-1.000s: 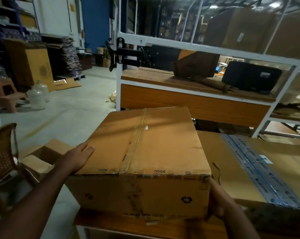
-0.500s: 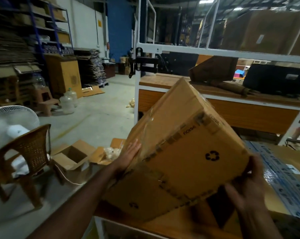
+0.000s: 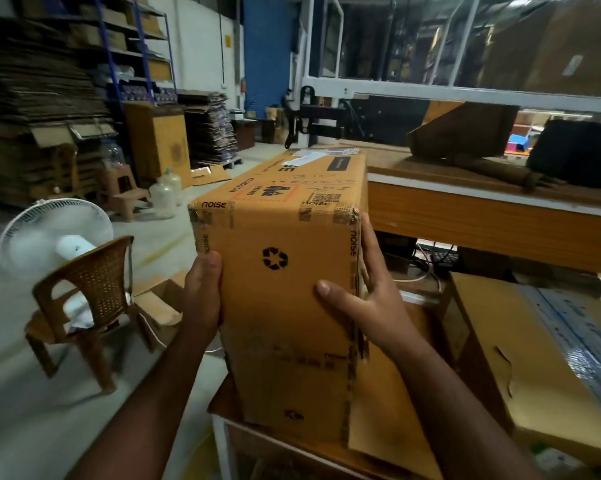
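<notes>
At the wooden worktop's (image 3: 220,400) near edge, we grip the tall brown taped cardboard box (image 3: 281,306) by its 2 sides, left hand (image 3: 202,292) and right hand (image 3: 368,297); it already stands on end, and letting go seems left.

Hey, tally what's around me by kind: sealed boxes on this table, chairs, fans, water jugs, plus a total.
Sealed boxes: 2, the held box and the blue-taped box
Brown chair: 1
White fan: 1
Water jugs: 2
Total: 6
</notes>
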Demonstrator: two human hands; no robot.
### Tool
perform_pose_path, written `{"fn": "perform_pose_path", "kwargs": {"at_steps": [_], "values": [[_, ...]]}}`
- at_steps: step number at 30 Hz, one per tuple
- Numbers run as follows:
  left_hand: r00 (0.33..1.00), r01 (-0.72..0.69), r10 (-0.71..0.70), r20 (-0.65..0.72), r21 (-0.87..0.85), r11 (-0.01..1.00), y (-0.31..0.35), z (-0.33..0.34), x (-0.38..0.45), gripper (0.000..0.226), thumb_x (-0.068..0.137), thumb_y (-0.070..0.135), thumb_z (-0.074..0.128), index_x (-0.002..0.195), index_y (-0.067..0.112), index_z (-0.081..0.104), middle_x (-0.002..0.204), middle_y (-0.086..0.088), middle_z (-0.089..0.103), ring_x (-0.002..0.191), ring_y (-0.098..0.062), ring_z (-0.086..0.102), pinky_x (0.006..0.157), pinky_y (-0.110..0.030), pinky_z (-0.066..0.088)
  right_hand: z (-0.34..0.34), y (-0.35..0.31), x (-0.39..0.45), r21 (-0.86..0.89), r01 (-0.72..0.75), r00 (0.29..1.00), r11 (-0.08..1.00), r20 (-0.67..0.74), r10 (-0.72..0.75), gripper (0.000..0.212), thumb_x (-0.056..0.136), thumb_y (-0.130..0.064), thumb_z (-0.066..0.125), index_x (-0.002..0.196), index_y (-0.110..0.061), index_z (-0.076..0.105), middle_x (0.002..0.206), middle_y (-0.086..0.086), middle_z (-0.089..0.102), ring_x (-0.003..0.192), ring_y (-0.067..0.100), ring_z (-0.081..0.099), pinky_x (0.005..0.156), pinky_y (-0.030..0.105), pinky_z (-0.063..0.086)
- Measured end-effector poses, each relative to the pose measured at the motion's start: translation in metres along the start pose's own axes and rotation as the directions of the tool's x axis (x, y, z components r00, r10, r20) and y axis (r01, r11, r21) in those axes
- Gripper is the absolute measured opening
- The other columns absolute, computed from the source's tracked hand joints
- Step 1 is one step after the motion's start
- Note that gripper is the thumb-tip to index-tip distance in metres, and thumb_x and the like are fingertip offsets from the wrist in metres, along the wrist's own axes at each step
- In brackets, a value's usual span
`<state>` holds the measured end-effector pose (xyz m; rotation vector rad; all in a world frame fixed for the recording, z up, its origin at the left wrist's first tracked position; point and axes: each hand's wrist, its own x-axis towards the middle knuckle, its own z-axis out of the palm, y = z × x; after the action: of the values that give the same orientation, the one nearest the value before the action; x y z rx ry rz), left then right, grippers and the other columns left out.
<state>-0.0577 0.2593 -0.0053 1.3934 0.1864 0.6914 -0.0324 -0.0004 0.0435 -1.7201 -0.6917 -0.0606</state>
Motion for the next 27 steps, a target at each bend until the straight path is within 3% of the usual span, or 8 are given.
{"fn": "perform_pose_path", "kwargs": {"at_steps": [3, 7, 10, 13, 16, 19, 23, 27], "values": [[0.995, 0.040, -0.044, -0.090, -0.044, 0.998, 0.004, -0.013, 0.007, 0.089, 0.086, 0.083, 0.046, 0.135, 0.011, 0.062, 0.123, -0.011, 0.072, 0.113, -0.028, 0.069, 0.100, -0.052, 0.054, 0.023, 0.015, 0.004, -0.071, -0.068, 0.995, 0.995, 0.073, 0.073, 0.123, 0.069, -0.073, 0.085, 0.148, -0.079, -0.009, 0.176, -0.024, -0.001, 0.163, 0.023, 0.013, 0.123, 0.069, 0.029], [0.977, 0.118, -0.135, -0.163, -0.110, 0.987, 0.004, -0.032, 0.016, 0.068, 0.079, 0.084, 0.039, 0.114, 0.033, 0.068, 0.113, 0.001, 0.074, 0.107, -0.018, 0.070, 0.100, -0.047, 0.054, 0.053, 0.031, 0.005, -0.233, -0.056, 0.988, 0.971, 0.130, 0.088, 0.129, 0.068, -0.084, 0.075, 0.150, -0.070, -0.024, 0.168, -0.036, -0.023, 0.163, 0.011, -0.012, 0.129, 0.065, 0.012], [0.964, 0.145, -0.185, -0.193, -0.205, 0.968, 0.004, -0.043, 0.021, 0.060, 0.078, 0.081, 0.036, 0.110, 0.039, 0.064, 0.109, 0.008, 0.072, 0.104, -0.014, 0.068, 0.099, -0.044, 0.053, 0.076, 0.034, 0.006, -0.315, -0.042, 0.991, 0.948, 0.107, 0.079, 0.126, 0.068, -0.085, 0.069, 0.151, -0.067, -0.025, 0.169, -0.033, -0.025, 0.160, 0.006, -0.020, 0.130, 0.062, 0.003], [0.946, 0.159, -0.216, -0.241, -0.237, 0.958, 0.004, -0.048, 0.020, 0.060, 0.088, 0.079, 0.033, 0.117, 0.036, 0.063, 0.109, 0.010, 0.071, 0.105, -0.015, 0.068, 0.090, -0.037, 0.055, 0.092, 0.032, 0.012, -0.316, -0.036, 0.994, 0.948, 0.089, 0.068, 0.120, 0.081, -0.069, 0.075, 0.152, -0.067, -0.022, 0.169, -0.032, -0.023, 0.160, 0.006, -0.018, 0.129, 0.059, 0.002], [0.928, 0.185, -0.275, -0.251, -0.329, 0.926, -0.013, -0.052, 0.019, 0.083, 0.080, 0.089, 0.037, 0.136, 0.033, 0.061, 0.124, 0.002, 0.073, 0.114, -0.023, 0.068, 0.101, -0.051, 0.054, 0.094, 0.024, 0.024, -0.346, -0.024, 0.991, 0.938, 0.112, 0.066, 0.118, 0.085, -0.062, 0.078, 0.161, -0.058, -0.012, 0.172, -0.030, -0.017, 0.161, 0.010, -0.015, 0.127, 0.054, 0.005], [0.900, 0.217, -0.351, -0.259, -0.432, 0.875, -0.028, -0.057, 0.013, 0.081, 0.088, 0.085, 0.034, 0.145, 0.031, 0.054, 0.132, -0.002, 0.069, 0.117, -0.027, 0.066, 0.101, -0.054, 0.052, 0.096, 0.019, 0.030, -0.408, 0.008, 0.985, 0.913, 0.160, 0.063, 0.111, 0.090, -0.046, 0.080, 0.166, -0.050, -0.002, 0.175, -0.025, -0.008, 0.163, 0.011, -0.010, 0.131, 0.050, 0.008], [0.886, 0.275, -0.403, -0.229, -0.441, 0.854, -0.063, -0.073, 0.007, 0.093, 0.078, 0.093, 0.038, 0.155, 0.041, 0.041, 0.149, 0.000, 0.058, 0.129, -0.028, 0.059, 0.105, -0.056, 0.049, 0.112, 0.025, 0.025, -0.433, -0.006, 0.986, 0.901, 0.150, 0.079, 0.110, 0.090, -0.027, 0.081, 0.168, -0.042, 0.005, 0.176, -0.020, -0.001, 0.163, 0.007, -0.004, 0.133, 0.048, 0.014], [0.850, 0.175, -0.273, -0.451, -0.247, 0.953, -0.070, -0.102, 0.015, 0.061, 0.097, 0.069, 0.045, 0.147, 0.035, 0.051, 0.138, 0.002, 0.066, 0.125, -0.021, 0.064, 0.097, -0.041, 0.055, 0.126, 0.046, 0.022, -0.466, -0.253, 0.953, 0.847, 0.032, 0.302, 0.121, 0.082, -0.063, 0.079, 0.166, -0.042, -0.006, 0.178, -0.008, 0.008, 0.162, 0.021, 0.017, 0.127, 0.054, 0.032]]}}
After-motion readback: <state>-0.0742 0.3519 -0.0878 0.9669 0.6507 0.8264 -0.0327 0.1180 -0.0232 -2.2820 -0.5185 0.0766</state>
